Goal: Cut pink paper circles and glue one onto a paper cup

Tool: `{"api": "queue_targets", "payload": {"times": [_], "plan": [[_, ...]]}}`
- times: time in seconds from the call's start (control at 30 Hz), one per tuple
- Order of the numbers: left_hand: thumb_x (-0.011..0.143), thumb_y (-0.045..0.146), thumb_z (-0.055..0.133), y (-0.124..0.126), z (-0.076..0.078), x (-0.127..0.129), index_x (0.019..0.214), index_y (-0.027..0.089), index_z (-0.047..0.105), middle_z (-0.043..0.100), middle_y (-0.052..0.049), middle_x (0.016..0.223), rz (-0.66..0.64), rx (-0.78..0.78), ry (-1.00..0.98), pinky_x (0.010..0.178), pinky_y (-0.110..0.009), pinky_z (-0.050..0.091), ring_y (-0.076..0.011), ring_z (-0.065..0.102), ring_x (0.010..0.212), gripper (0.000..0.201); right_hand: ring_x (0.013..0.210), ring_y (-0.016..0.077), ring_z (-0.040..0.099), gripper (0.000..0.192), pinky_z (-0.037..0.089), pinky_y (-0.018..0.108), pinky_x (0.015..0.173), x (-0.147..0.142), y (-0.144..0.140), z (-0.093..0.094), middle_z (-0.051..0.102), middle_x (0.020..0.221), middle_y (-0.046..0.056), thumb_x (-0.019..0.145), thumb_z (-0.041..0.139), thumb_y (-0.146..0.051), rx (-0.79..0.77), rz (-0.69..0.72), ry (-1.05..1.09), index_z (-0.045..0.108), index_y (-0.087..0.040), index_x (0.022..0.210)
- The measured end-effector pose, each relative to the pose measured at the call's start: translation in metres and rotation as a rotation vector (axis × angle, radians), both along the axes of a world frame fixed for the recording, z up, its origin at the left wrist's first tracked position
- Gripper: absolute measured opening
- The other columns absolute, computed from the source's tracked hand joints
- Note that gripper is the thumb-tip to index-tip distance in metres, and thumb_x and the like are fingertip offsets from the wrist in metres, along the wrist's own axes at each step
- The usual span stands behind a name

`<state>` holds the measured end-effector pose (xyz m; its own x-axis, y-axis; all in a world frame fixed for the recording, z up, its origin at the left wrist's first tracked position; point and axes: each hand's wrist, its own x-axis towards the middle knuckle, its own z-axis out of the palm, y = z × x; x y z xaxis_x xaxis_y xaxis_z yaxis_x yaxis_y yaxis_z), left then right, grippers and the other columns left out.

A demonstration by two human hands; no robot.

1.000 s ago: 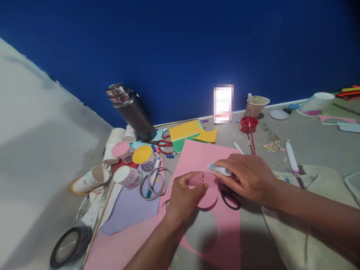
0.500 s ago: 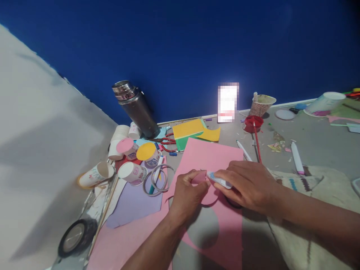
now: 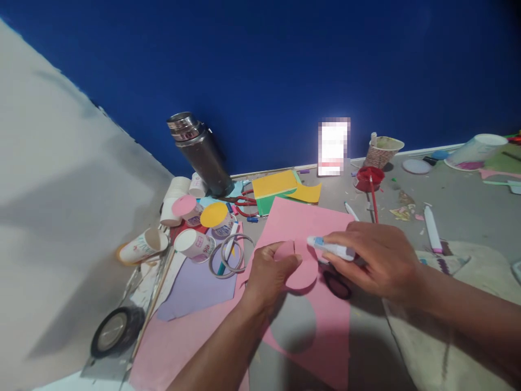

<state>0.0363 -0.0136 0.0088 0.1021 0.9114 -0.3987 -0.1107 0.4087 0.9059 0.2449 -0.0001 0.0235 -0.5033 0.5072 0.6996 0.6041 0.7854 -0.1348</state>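
My left hand (image 3: 271,271) pinches a pink paper disc (image 3: 304,274) between thumb and fingers; a slit runs in from its upper edge. In my right hand (image 3: 376,260) is a white glue bottle (image 3: 340,250) with blue print, its nozzle pointing left, just beside the disc's upper right edge. Beneath both hands lies a pink paper sheet (image 3: 291,217) with a round hole cut in its lower part. Dark scissor handles (image 3: 337,283) show on the sheet below the bottle; the blades are hidden.
Paper cups (image 3: 191,244), some topped with coloured discs, stand at left by a steel flask (image 3: 201,157). Tape rings (image 3: 232,254) lie on purple paper (image 3: 195,288). Behind are a lit phone (image 3: 332,146) and red-handled pliers (image 3: 246,201). Cloth (image 3: 431,315) and a white marker (image 3: 432,228) lie right.
My right hand has drawn the glue bottle right, away from the slit. The disc's bent flap now lies flatter in my left hand, and more of the scissor handles shows.
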Motion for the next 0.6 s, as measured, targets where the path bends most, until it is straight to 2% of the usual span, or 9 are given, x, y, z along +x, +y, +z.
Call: {"api": "queue_targets", "payload": {"times": [0.17, 0.33, 0.43, 0.6], "plan": [[0.063, 0.024, 0.081, 0.000, 0.001, 0.001, 0.071, 0.012, 0.069, 0.066, -0.002, 0.067, 0.009, -0.052, -0.131, 0.062, -0.027, 0.044, -0.0141, 0.057, 0.061, 0.019, 0.065, 0.0191, 0.062, 0.015, 0.041, 0.031, 0.062, -0.007, -0.008, -0.005, 0.068, 0.074, 0.002, 0.096, 0.064, -0.023, -0.007, 0.066, -0.075, 0.062, -0.018, 0.110], [0.061, 0.021, 0.083, 0.000, 0.002, 0.002, 0.073, 0.012, 0.071, 0.062, 0.000, 0.064, 0.005, -0.085, -0.225, 0.066, -0.029, 0.047, -0.0127, 0.055, 0.059, 0.019, 0.064, 0.0190, 0.061, 0.012, 0.039, 0.032, 0.060, -0.007, -0.001, -0.008, 0.068, 0.072, 0.002, 0.096, 0.064, -0.025, 0.033, 0.027, -0.106, 0.063, -0.016, 0.104], [0.059, 0.020, 0.084, 0.000, 0.003, 0.002, 0.078, 0.010, 0.074, 0.065, -0.002, 0.067, 0.014, -0.109, -0.248, 0.068, -0.029, 0.047, -0.0128, 0.056, 0.060, 0.023, 0.063, 0.0188, 0.062, 0.012, 0.037, 0.032, 0.058, 0.000, 0.008, -0.009, 0.068, 0.070, 0.002, 0.098, 0.061, -0.028, 0.056, -0.029, -0.118, 0.065, -0.017, 0.101], [0.057, 0.020, 0.086, 0.000, 0.003, 0.002, 0.082, 0.009, 0.075, 0.069, -0.005, 0.071, 0.053, -0.132, -0.272, 0.066, -0.028, 0.047, -0.0136, 0.059, 0.062, 0.029, 0.057, 0.0157, 0.062, 0.013, 0.040, 0.030, 0.058, 0.009, 0.011, -0.004, 0.074, 0.076, 0.002, 0.098, 0.062, -0.030, -0.012, -0.060, 0.015, 0.066, -0.019, 0.105]]}}
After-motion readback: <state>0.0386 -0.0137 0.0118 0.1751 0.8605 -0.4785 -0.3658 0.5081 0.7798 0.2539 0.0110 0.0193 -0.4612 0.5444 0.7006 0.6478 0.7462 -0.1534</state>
